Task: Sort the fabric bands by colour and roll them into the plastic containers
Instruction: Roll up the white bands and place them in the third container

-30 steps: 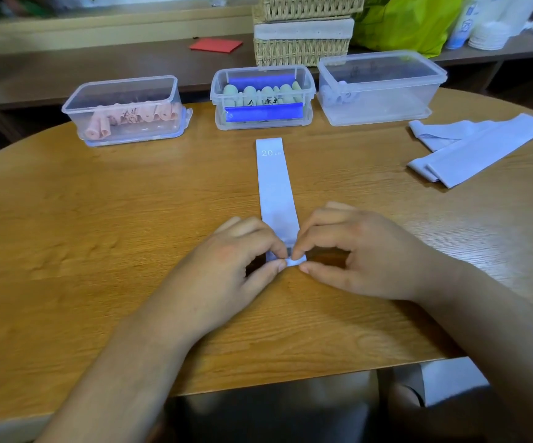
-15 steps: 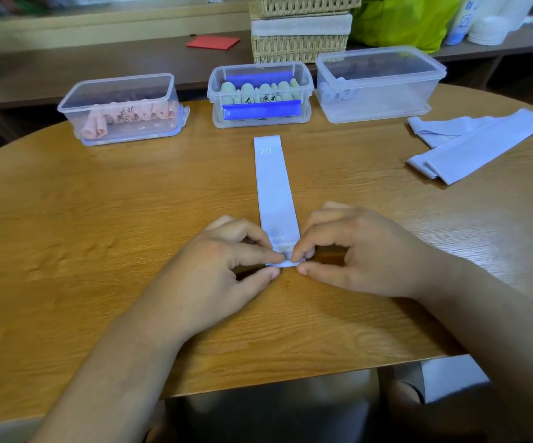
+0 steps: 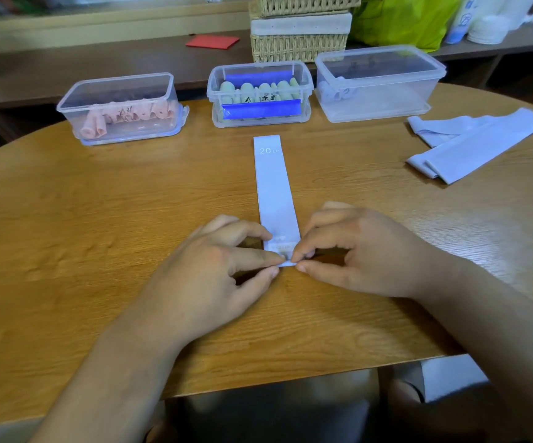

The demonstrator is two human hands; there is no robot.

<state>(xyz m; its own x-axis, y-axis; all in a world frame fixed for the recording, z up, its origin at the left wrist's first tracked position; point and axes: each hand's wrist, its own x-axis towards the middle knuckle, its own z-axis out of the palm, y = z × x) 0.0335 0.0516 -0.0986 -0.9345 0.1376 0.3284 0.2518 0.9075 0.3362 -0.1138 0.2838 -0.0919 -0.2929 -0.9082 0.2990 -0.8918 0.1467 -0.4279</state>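
At a wooden table (image 3: 67, 235), with three clear plastic boxes in a row well beyond the hands. Far ahead of the left hand, the left container (image 3: 118, 107), holding pink rolls. Straight ahead, the middle container (image 3: 260, 94), with pale green rolls and blue strips. Ahead of the right hand, the right container (image 3: 377, 84), with what looks like only a roll or two of pale lilac. Out to the right of the right hand and well apart from it, a loose pile of bands (image 3: 482, 139), pale lilac, flat and unrolled.

Between the hands, flat on the table: one pale lilac band (image 3: 273, 180), long, narrow and smooth, printed "20 LB" at its far end. Points its long axis straight away from the body toward the middle container. Has its near end right at the fingertips and stops short of the boxes with its far end. Lies equally close to both hands.

Left hand (image 3: 214, 276): curled, thumb and forefinger pinching the left corner of the near end. Right hand (image 3: 364, 251): curled likewise, pinching the right corner. Between the two pinches, a small turned-over fold (image 3: 285, 263), apparently the very start of a roll.

Probably calls for rolling forward along the length, away from the body, keeping both edges level to avoid a cone-shaped roll.
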